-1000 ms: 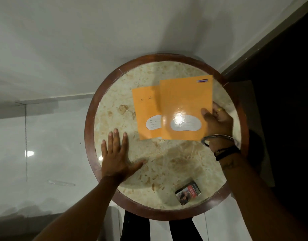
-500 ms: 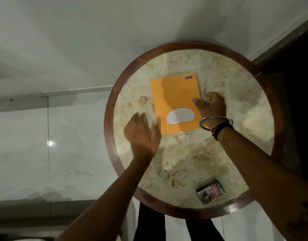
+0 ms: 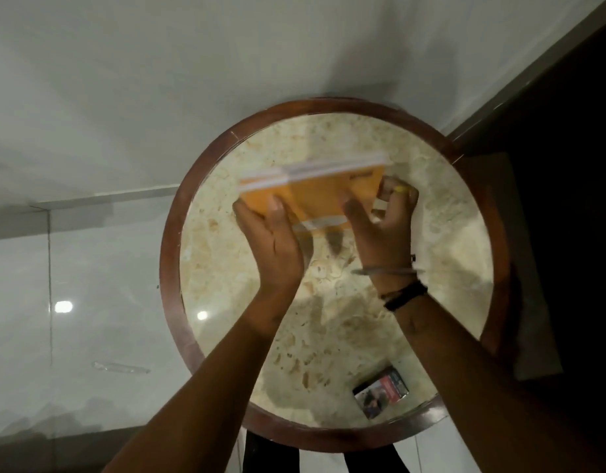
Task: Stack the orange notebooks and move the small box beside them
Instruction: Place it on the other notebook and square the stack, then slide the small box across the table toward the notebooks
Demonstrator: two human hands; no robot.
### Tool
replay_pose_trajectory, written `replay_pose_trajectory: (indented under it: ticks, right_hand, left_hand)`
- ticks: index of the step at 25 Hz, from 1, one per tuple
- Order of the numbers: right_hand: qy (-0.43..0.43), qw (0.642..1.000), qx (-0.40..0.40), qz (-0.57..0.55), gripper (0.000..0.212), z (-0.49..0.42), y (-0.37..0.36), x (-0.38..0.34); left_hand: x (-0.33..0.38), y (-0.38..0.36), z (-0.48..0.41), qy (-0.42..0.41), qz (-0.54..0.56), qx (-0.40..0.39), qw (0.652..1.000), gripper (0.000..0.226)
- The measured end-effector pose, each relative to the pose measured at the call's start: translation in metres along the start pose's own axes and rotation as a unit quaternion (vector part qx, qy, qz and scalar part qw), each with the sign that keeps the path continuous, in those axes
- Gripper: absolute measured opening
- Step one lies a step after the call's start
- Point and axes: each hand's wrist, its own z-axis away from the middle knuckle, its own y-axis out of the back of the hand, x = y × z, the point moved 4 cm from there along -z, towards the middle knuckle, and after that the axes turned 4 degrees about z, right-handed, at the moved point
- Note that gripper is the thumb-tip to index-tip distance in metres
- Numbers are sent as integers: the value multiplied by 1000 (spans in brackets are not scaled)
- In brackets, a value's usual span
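The orange notebooks (image 3: 315, 194) are held together as a pair, tilted up off the round marble table (image 3: 346, 336), blurred by motion. My left hand (image 3: 274, 240) grips their left side and my right hand (image 3: 380, 220) grips their right side, thumbs on the front cover. The small box (image 3: 381, 392), dark with a red and white label, lies flat near the table's front edge, well apart from both hands.
The table has a brown wooden rim (image 3: 170, 268). White glossy floor tiles (image 3: 73, 302) lie to the left and a dark area (image 3: 568, 165) to the right. My legs (image 3: 271, 455) show below the table's near edge.
The two notebooks, first side by side and then laid one on the other, are now lifted and tilted on edge. My left hand left the tabletop and took hold of them.
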Motion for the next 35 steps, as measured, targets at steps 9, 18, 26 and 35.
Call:
replay_pose_trajectory:
  ticks: [9,18,26,35]
  right_hand:
    - [-28,999,-26,0,32,-19,38,42]
    - [-148,970,-17,190,50,-130,81,79]
    - [-29,951,42,306,54,-54,117,65]
    - [1,886,-277,372,78,183,130,92]
  left_hand:
    - [-21,-28,9,-58,-187,-181,964,29]
    - [-23,-149,0,184,-240,-150,941,58]
    - [-9,-79,21,9,-418,-98,903,67]
    - [-72,80,48,-37,-578,-298,758,106]
